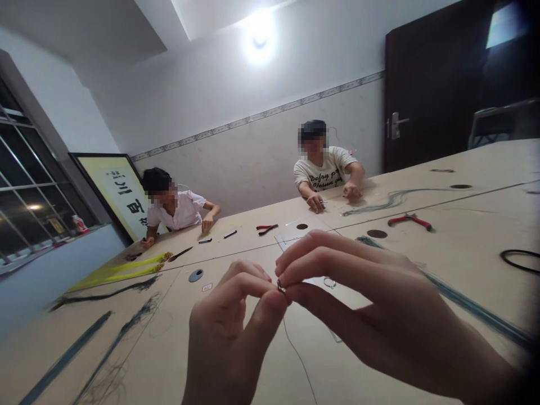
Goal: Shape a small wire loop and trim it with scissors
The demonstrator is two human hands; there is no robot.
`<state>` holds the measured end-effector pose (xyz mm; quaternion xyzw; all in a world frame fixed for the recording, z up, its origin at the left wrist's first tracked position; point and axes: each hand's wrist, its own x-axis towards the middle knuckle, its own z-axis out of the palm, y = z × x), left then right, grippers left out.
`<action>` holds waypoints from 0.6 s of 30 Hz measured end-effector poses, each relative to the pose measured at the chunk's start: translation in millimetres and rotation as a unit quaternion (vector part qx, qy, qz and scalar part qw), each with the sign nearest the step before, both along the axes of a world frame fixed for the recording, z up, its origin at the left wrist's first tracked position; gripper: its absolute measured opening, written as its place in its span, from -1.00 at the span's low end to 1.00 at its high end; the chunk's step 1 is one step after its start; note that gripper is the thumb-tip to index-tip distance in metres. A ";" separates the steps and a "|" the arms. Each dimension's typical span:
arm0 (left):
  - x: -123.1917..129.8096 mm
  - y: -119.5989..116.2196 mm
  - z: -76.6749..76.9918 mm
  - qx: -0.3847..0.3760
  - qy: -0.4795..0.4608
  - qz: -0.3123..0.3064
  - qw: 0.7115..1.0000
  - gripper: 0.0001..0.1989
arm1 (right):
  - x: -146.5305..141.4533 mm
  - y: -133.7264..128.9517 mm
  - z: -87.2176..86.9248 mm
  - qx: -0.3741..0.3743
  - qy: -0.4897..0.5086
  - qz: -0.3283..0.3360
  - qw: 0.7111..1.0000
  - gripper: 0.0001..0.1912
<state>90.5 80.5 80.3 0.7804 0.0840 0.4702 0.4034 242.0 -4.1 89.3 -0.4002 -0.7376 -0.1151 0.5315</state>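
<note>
My left hand [230, 332] and my right hand [358, 304] meet above the table, fingertips pinched together on a small metal ring [280, 287]. A thin thread [297, 354] hangs down from the ring toward the table. Another small ring [329, 282] lies on the table just behind my right fingers.
The wide beige table [464, 242] carries red-handled pliers [410, 220], a second pair of pliers [266, 228], blue cord bundles [476, 312], dark cords [63, 357], yellow tassels [122, 271] and a black loop [521, 260]. Two seated people [175, 208] [324, 169] work at the far side.
</note>
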 end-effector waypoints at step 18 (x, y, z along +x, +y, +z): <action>-1.1 4.0 -2.1 0.100 0.043 0.087 0.990 -0.82 | 2.8 1.7 0.6 -0.057 0.057 0.025 0.996 -0.94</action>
